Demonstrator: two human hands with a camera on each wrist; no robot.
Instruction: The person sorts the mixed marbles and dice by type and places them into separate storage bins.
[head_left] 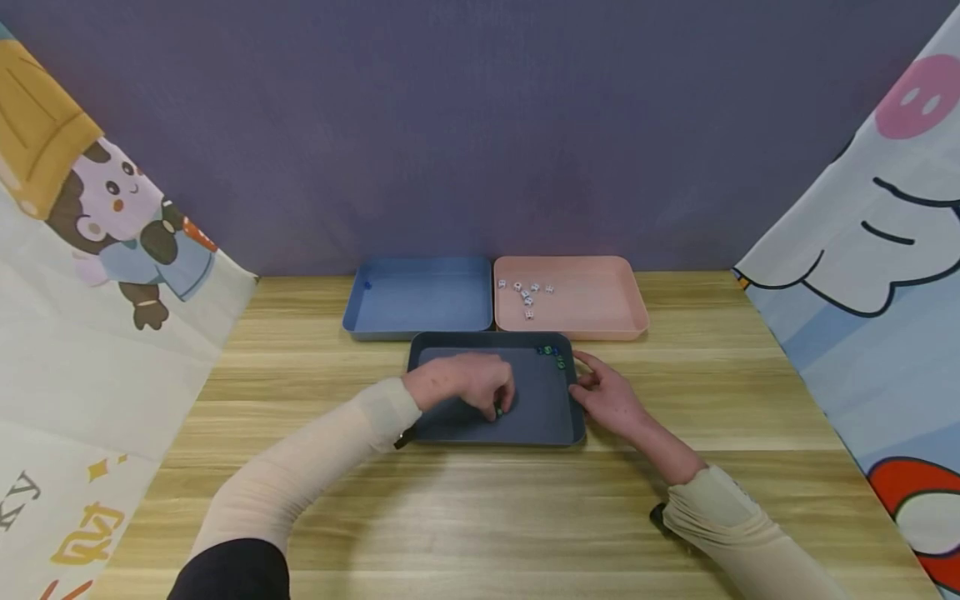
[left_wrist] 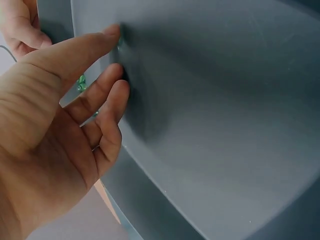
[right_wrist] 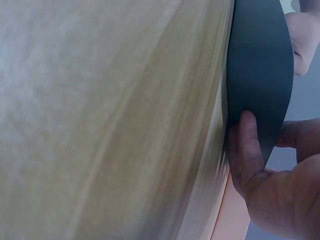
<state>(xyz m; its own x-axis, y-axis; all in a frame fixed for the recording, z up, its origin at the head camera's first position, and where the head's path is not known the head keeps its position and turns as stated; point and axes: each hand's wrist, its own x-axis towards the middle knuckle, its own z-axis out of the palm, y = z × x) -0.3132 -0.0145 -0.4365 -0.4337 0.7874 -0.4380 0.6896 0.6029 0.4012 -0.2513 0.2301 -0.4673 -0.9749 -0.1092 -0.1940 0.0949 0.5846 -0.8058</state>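
Over the dark grey tray [head_left: 536,417], my left hand [head_left: 480,385] reaches down with thumb and fingers bent together at the tray floor. Its fingertips pinch a small green die [head_left: 499,411], mostly hidden by the fingers. My right hand [head_left: 611,402] grips the tray's right side, thumb at the rim and fingers [right_wrist: 248,140] against the outer wall. Several green and dark blue dice [head_left: 561,364] lie in the tray's far right corner, close to that hand.
Behind the dark tray stand a blue tray [head_left: 420,333] with a small dark blue piece [head_left: 367,286] in it, and a pink tray [head_left: 600,332] holding several white dice [head_left: 528,301]. All rest on a wood-grain table [head_left: 480,517]. A dark backdrop rises behind.
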